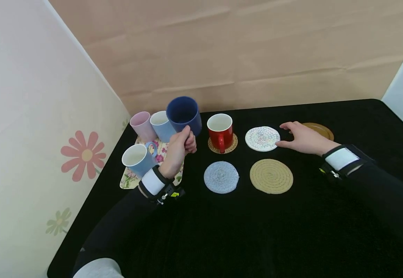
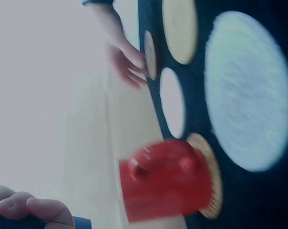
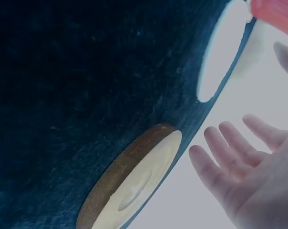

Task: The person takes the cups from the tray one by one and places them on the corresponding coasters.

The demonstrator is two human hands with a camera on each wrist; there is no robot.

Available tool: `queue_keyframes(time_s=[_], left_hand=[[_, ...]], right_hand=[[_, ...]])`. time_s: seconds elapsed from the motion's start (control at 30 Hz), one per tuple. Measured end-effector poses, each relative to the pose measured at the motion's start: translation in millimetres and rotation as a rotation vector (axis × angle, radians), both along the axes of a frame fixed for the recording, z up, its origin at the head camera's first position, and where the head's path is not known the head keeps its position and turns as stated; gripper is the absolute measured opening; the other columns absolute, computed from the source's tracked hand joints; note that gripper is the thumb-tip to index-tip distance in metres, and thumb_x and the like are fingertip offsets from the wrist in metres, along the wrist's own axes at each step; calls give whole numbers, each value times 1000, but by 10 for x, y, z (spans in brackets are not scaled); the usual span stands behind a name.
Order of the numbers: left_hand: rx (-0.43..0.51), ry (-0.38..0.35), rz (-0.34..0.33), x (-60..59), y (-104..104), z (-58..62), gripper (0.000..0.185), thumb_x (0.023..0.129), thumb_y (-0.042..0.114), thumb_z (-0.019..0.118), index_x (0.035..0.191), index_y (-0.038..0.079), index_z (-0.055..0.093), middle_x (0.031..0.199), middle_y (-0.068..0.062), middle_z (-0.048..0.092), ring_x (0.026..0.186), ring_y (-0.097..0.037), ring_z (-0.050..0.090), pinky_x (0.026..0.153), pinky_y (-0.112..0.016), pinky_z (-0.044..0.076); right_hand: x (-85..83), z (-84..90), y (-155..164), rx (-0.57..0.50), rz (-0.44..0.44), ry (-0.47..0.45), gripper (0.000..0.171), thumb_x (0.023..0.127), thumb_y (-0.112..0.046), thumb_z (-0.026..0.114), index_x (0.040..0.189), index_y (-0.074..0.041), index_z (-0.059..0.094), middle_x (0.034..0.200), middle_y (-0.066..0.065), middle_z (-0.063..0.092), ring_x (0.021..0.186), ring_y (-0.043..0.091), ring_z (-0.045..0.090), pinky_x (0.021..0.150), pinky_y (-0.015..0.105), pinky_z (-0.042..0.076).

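My left hand [image 1: 179, 148] grips the handle of a dark blue mug [image 1: 183, 112], which is lifted at the back of the floral tray [image 1: 129, 180]. In the left wrist view, curled fingers [image 2: 48, 208] wrap over the blue handle. My right hand [image 1: 303, 138] hovers with fingers spread between a white patterned coaster [image 1: 262, 138] and a brown wooden coaster [image 1: 321, 129], holding nothing. In the right wrist view its palm and fingers are bare beside the wooden coaster [image 3: 134, 186]. A red mug [image 1: 221, 131] stands on a woven coaster [image 1: 234, 145] between the hands.
A pink mug [image 1: 142, 126] and two light blue mugs, one behind [image 1: 162, 127] and one in front [image 1: 142, 164], stand on the tray. A pale blue round coaster [image 1: 221, 177] and a tan coiled coaster [image 1: 271, 176] lie nearer on the black table [image 1: 243, 231].
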State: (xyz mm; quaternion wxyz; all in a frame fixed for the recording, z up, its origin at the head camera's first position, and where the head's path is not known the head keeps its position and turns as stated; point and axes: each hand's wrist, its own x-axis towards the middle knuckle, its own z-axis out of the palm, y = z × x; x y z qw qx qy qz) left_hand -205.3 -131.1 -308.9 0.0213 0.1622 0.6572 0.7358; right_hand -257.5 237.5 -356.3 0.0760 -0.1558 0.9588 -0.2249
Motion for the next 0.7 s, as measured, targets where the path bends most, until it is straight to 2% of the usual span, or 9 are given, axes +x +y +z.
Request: queue_keyframes(time_s=[0.2, 0.4, 0.57, 0.7], left_hand=[[20, 26, -107, 3, 251, 145, 45, 107, 20, 28, 64, 7, 29, 60, -1, 26, 54, -18, 29, 58, -28, 28], [50, 6, -174, -64, 579, 254, 46, 107, 19, 29, 62, 9, 33, 59, -2, 28, 54, -20, 28, 55, -27, 29], [36, -46, -209, -121, 903, 265, 48, 107, 20, 30, 61, 8, 30, 58, -2, 28, 52, -19, 28, 53, -26, 29], [29, -112, -230, -158, 1116, 204, 48, 107, 21, 30, 61, 7, 29, 58, -2, 28, 53, -18, 30, 55, -27, 32]], right_hand=[[-147, -77, -90, 88, 11, -36, 88, 85, -48, 70, 140, 12, 34, 133, 38, 38, 117, 51, 44, 90, 63, 41], [-214, -111, -116, 155, 3, -61, 100, 79, -56, 73, 140, 13, 33, 129, 38, 41, 117, 51, 43, 91, 63, 40], [-249, -164, -101, 171, -12, -72, 102, 77, -58, 74, 140, 11, 35, 128, 37, 40, 115, 51, 42, 90, 64, 39], [-274, -219, -103, 158, -16, -66, 100, 75, -59, 74, 140, 8, 39, 127, 35, 40, 112, 48, 43, 87, 62, 41]])
